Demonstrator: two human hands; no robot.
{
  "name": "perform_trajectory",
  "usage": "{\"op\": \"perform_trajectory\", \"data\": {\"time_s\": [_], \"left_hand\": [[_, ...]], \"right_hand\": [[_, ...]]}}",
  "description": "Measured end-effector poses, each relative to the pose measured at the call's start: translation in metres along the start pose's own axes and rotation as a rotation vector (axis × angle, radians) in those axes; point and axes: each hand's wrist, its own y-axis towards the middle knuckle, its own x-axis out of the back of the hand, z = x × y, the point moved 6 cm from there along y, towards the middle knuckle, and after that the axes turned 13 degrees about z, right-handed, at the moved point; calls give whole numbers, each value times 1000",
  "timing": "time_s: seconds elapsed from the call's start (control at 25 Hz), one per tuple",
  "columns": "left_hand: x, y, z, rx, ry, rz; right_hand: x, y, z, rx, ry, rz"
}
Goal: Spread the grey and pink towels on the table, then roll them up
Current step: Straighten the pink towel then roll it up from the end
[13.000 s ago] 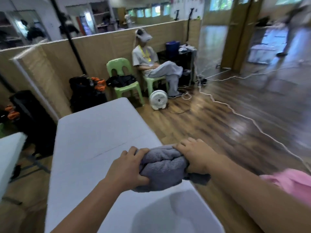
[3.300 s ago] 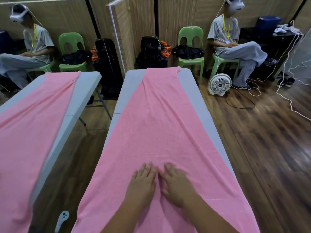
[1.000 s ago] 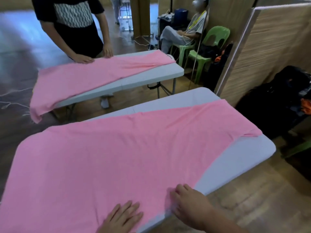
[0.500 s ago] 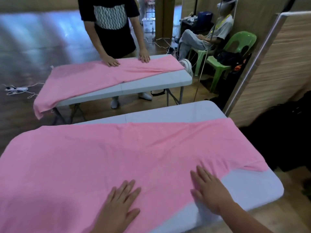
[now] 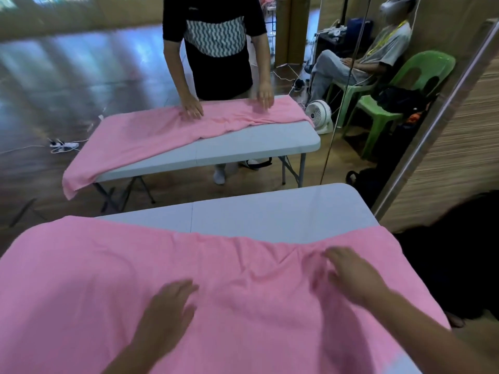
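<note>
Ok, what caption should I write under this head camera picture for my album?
Left hand and right hand rest open on the pink towel spread over the table.

no readable text, label, brand, number or sign anywhere in view

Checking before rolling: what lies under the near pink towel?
The white table, bare along its far edge. Left hand and right hand press the pink towel; anything else beneath is covered.
</note>
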Motion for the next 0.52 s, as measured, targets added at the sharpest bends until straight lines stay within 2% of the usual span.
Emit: {"op": "perform_trajectory", "data": {"time_s": [0.04,0.08,0.2,0.24,0.28,0.36,0.44,0.52], "left_hand": [[11,38,5,48,89,-137],[19,74,14,55,147,-158],[29,153,31,154,286,19],[28,165,35,161,332,73],[31,169,33,154,353,114],[58,156,20,66,294,-15],[91,114,11,-21,117,-191],[88,47,3,-88,90,-223]], "right_hand": [[17,26,-19,-90,-36,12],[23,49,-29,-158,-95,49],[18,82,-39,-136,-346,183],[22,79,-41,-132,-333,193],[32,70,-44,-129,-251,131],[68,38,-51,-147,-72,-62],[85,-18,-45,-122,-67,-190],[61,-81,-26,-34,-22,-143]]}}
